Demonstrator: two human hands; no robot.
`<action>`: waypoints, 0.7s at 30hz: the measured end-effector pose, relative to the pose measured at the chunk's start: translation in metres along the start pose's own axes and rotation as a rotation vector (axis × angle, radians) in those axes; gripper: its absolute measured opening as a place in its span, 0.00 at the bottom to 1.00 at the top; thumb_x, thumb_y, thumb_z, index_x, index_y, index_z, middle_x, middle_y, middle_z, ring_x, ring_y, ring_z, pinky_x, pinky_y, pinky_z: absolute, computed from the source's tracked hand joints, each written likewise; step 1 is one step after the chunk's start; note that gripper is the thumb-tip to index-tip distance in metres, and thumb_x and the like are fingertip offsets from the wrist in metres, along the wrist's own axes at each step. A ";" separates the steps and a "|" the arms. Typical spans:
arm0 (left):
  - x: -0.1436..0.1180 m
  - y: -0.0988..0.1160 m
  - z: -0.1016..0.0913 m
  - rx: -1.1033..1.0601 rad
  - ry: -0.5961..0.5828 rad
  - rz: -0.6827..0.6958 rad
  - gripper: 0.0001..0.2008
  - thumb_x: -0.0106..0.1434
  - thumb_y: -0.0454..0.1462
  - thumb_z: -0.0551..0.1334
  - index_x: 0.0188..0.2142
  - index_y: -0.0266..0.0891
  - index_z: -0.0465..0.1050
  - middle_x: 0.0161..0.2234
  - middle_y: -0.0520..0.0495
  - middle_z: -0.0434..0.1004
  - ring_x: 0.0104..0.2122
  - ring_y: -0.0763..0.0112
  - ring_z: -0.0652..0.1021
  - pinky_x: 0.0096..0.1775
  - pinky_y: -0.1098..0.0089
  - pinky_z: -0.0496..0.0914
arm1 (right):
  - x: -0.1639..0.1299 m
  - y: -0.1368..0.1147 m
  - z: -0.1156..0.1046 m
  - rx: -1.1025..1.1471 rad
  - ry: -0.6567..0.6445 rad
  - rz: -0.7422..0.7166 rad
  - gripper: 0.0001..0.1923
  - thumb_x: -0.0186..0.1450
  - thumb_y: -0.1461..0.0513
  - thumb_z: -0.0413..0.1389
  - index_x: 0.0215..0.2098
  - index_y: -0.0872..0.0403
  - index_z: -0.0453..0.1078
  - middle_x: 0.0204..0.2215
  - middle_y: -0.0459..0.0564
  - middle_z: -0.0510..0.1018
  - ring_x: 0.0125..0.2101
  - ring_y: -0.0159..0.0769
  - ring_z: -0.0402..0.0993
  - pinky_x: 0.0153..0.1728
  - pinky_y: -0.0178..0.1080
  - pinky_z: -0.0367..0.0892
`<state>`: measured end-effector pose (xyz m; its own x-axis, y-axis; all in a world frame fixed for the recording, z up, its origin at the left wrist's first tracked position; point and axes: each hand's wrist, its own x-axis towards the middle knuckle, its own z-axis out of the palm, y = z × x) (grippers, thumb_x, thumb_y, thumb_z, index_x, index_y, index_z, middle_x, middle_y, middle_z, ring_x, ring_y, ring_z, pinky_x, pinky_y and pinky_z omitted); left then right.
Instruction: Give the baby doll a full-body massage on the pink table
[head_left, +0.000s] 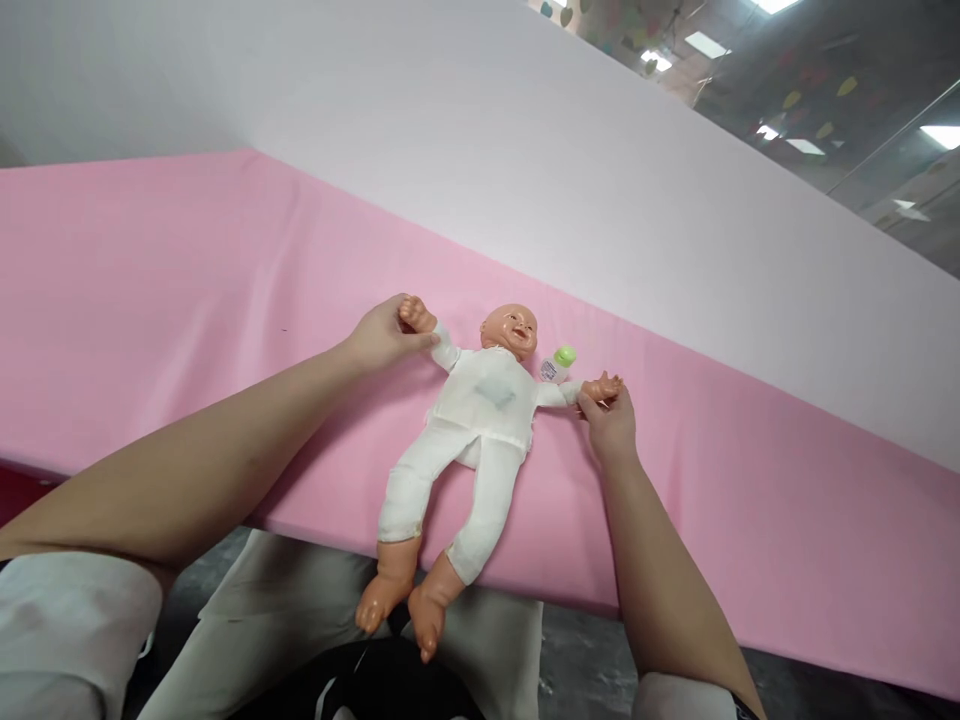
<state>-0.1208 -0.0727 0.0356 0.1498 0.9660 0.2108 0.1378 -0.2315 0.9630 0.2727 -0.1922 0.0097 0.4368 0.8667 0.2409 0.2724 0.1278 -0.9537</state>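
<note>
A baby doll (480, 410) in white clothes lies on its back on a pink sheet (187, 300), arms spread, bare feet hanging over the near edge. My left hand (382, 335) grips the doll's arm at the wrist on the left side. My right hand (609, 415) pinches the doll's other hand on the right. A small bottle with a green cap (559, 363) lies on the sheet just behind the doll's right-side arm, close to its head.
A pale wall panel (525, 150) rises behind the pink sheet. My lap in light trousers (285, 620) and a dark object (375, 680) sit below the sheet's near edge. Ceiling lights (810, 100) show at the top right.
</note>
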 end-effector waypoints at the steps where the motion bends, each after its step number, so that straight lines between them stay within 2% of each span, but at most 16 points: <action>1: -0.007 0.004 0.006 0.056 -0.024 0.048 0.19 0.49 0.38 0.76 0.38 0.41 0.71 0.34 0.50 0.78 0.34 0.67 0.77 0.37 0.67 0.72 | -0.008 -0.005 0.006 -0.025 -0.025 -0.089 0.28 0.56 0.52 0.74 0.49 0.48 0.68 0.46 0.51 0.80 0.42 0.39 0.80 0.42 0.41 0.80; 3: -0.019 0.011 0.017 0.177 -0.156 0.138 0.18 0.50 0.39 0.74 0.41 0.42 0.76 0.35 0.50 0.80 0.35 0.65 0.78 0.38 0.67 0.72 | -0.025 -0.016 0.019 -0.097 -0.119 -0.250 0.23 0.62 0.55 0.70 0.52 0.47 0.69 0.51 0.53 0.80 0.49 0.41 0.79 0.52 0.45 0.78; 6: -0.030 0.017 0.027 0.360 -0.447 0.360 0.16 0.54 0.38 0.70 0.44 0.45 0.82 0.40 0.49 0.83 0.38 0.63 0.80 0.40 0.67 0.72 | -0.048 -0.029 0.036 -0.344 -0.328 -0.541 0.19 0.64 0.64 0.65 0.53 0.45 0.75 0.52 0.52 0.80 0.52 0.45 0.79 0.56 0.49 0.76; 7: -0.032 0.018 0.028 0.407 -0.512 0.435 0.17 0.54 0.37 0.68 0.45 0.45 0.83 0.41 0.48 0.83 0.38 0.63 0.81 0.41 0.67 0.72 | -0.054 -0.032 0.041 -0.420 -0.381 -0.623 0.20 0.64 0.66 0.63 0.53 0.44 0.76 0.53 0.53 0.80 0.53 0.46 0.79 0.56 0.50 0.77; 9: -0.033 0.020 0.029 0.470 -0.565 0.536 0.19 0.54 0.35 0.67 0.47 0.45 0.83 0.41 0.47 0.83 0.38 0.64 0.80 0.41 0.68 0.72 | -0.060 -0.035 0.049 -0.541 -0.442 -0.739 0.23 0.63 0.69 0.60 0.53 0.44 0.78 0.55 0.53 0.80 0.54 0.48 0.78 0.56 0.52 0.77; 12: -0.033 0.021 0.028 0.480 -0.570 0.583 0.19 0.55 0.36 0.67 0.47 0.45 0.84 0.42 0.46 0.83 0.38 0.64 0.80 0.40 0.68 0.71 | -0.063 -0.035 0.054 -0.626 -0.460 -0.790 0.24 0.63 0.70 0.58 0.54 0.44 0.79 0.56 0.53 0.80 0.54 0.48 0.79 0.57 0.54 0.77; 15: -0.033 0.020 0.027 0.446 -0.539 0.534 0.17 0.57 0.40 0.68 0.46 0.45 0.84 0.41 0.47 0.83 0.38 0.64 0.80 0.40 0.68 0.72 | -0.060 -0.034 0.053 -0.561 -0.447 -0.740 0.24 0.64 0.69 0.59 0.55 0.44 0.78 0.56 0.52 0.80 0.54 0.47 0.79 0.55 0.52 0.78; 18: -0.029 0.014 0.025 0.402 -0.370 0.340 0.18 0.58 0.45 0.70 0.47 0.45 0.81 0.39 0.48 0.83 0.34 0.65 0.79 0.38 0.68 0.71 | -0.052 -0.031 0.045 -0.394 -0.357 -0.531 0.20 0.64 0.64 0.62 0.54 0.45 0.77 0.52 0.52 0.82 0.49 0.45 0.80 0.50 0.49 0.79; 21: -0.018 0.005 0.017 0.311 -0.128 0.154 0.21 0.56 0.45 0.71 0.48 0.44 0.76 0.37 0.50 0.81 0.32 0.66 0.78 0.36 0.68 0.70 | -0.034 -0.023 0.031 -0.186 -0.153 -0.276 0.23 0.63 0.57 0.67 0.56 0.48 0.73 0.55 0.55 0.81 0.50 0.46 0.80 0.48 0.47 0.79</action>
<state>-0.1065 -0.0929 0.0336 0.3109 0.8993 0.3077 0.3923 -0.4163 0.8202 0.2253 -0.2100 0.0179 0.1954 0.8760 0.4410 0.5191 0.2892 -0.8043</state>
